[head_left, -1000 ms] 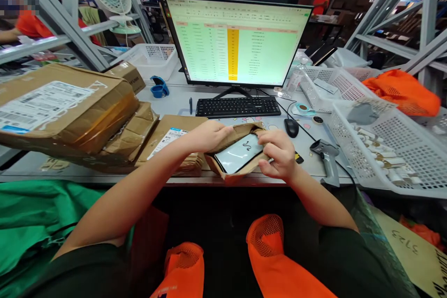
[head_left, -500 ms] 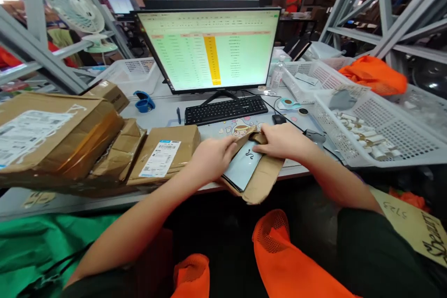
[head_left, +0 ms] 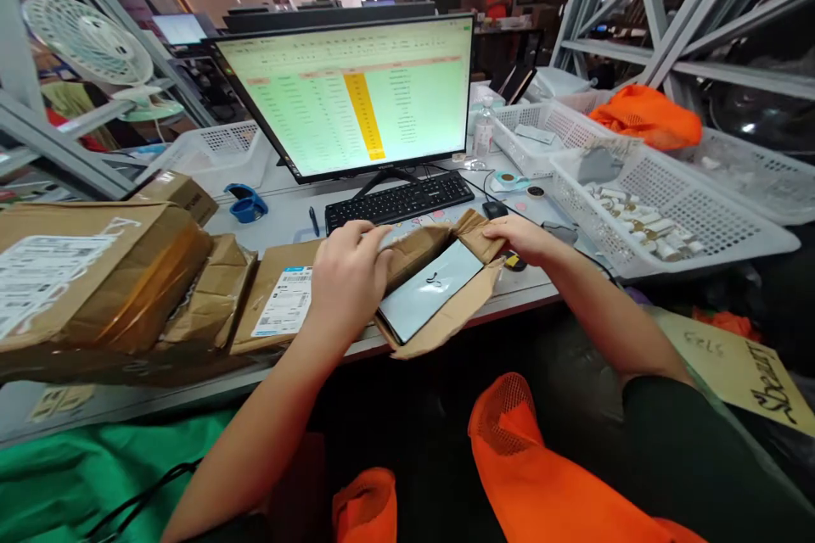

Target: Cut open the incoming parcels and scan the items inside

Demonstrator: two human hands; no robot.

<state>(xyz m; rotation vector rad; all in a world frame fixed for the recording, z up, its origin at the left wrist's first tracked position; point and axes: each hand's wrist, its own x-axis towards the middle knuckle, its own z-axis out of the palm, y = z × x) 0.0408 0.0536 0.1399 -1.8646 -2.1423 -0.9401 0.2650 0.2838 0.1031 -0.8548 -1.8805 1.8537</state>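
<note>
An opened brown cardboard parcel [head_left: 446,322] lies at the front edge of the desk. Inside it shows a flat pale grey-blue box [head_left: 428,290] with a small dark squiggle on its lid. My left hand [head_left: 347,280] grips the parcel's left flap, fingers curled over the cardboard. My right hand [head_left: 523,237] holds the torn right flap at the far corner, pulling it back. Both hands are closed on the cardboard.
A monitor [head_left: 356,97] with a green spreadsheet stands behind a black keyboard [head_left: 400,200]. Brown parcels [head_left: 95,280] pile up at left, one labelled [head_left: 283,301]. White baskets [head_left: 668,212] sit at right, one holding small tubes. A mouse [head_left: 493,209], tape dispenser [head_left: 245,204], fan [head_left: 89,42] and orange bag [head_left: 646,114] are around.
My head has turned right and tilted. The parcel has been spread wider; my right hand moved from the box's top to the far right flap, exposing more of the pale box.
</note>
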